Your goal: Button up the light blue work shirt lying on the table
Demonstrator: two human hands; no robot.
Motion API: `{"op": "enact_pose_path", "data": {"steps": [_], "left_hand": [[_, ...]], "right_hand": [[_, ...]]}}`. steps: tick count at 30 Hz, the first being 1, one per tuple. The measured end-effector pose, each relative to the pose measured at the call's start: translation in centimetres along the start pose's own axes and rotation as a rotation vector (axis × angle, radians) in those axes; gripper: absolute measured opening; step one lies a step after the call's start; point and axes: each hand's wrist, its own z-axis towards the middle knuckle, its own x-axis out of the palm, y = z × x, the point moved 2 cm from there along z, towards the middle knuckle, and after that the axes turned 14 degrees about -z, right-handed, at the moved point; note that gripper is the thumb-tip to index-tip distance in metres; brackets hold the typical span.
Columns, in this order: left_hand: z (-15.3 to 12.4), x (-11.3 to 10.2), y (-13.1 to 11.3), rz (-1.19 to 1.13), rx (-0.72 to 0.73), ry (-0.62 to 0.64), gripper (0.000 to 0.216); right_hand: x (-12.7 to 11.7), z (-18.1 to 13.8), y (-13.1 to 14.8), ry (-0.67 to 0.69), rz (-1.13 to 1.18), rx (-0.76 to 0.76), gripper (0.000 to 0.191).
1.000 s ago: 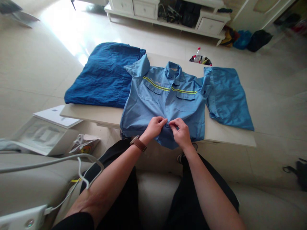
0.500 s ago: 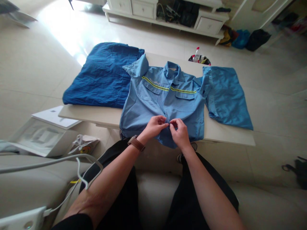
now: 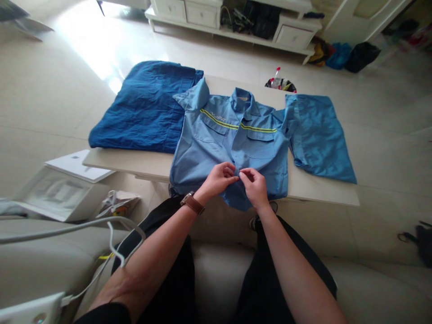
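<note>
A light blue work shirt [image 3: 209, 148] with yellow chest stripes lies face up on a low beige table [image 3: 135, 163], its hem hanging over the near edge. My left hand [image 3: 218, 179], with a brown watch on the wrist, pinches the left edge of the shirt's front opening near the hem. My right hand [image 3: 254, 186] pinches the right edge. The fingertips of both hands meet at the placket.
A dark blue garment [image 3: 145, 108] lies on the table's left part. Another light blue garment [image 3: 319, 137] lies at its right. A white box [image 3: 64, 186] and a bag sit on the floor to the left. A white cabinet [image 3: 236, 18] stands at the back.
Both hands stay at the shirt's lower placket. The fingers have shifted slightly as they work the two edges together.
</note>
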Motion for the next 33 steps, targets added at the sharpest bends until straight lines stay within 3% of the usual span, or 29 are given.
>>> {"op": "enact_pose_path", "data": {"steps": [5, 8, 12, 15, 18, 27, 33], "left_hand": [[-0.4, 0.1, -0.1, 0.143, -0.026, 0.057, 0.032], [-0.6, -0.2, -0.5, 0.314, -0.076, 0.019, 0.035], [-1.1, -0.6, -1.7, 0.759, 0.019, -0.105, 0.042], [-1.5, -0.6, -1.8, 1.097, -0.015, -0.08, 0.036], [-2.0, -0.5, -1.4, 1.279, -0.079, -0.059, 0.032], [-2.4, -0.7, 0.0, 1.358, 0.019, 0.069, 0.035], [-2.3, -0.9, 1.3, 1.341, 0.026, 0.107, 0.043]], "right_hand": [[0.2, -0.2, -0.1, 0.024, -0.115, -0.007, 0.025], [0.2, -0.2, -0.3, 0.005, -0.184, -0.012, 0.017], [0.0, -0.3, -0.3, -0.021, -0.284, -0.002, 0.012], [0.1, -0.5, -0.4, -0.009, -0.395, -0.003, 0.011], [0.7, -0.7, -1.0, 0.1, -0.528, -0.014, 0.01], [2.0, -1.1, -1.7, 0.257, -0.677, -0.131, 0.005], [1.8, -1.6, -1.2, 0.277, -0.681, -0.174, 0.045]]}}
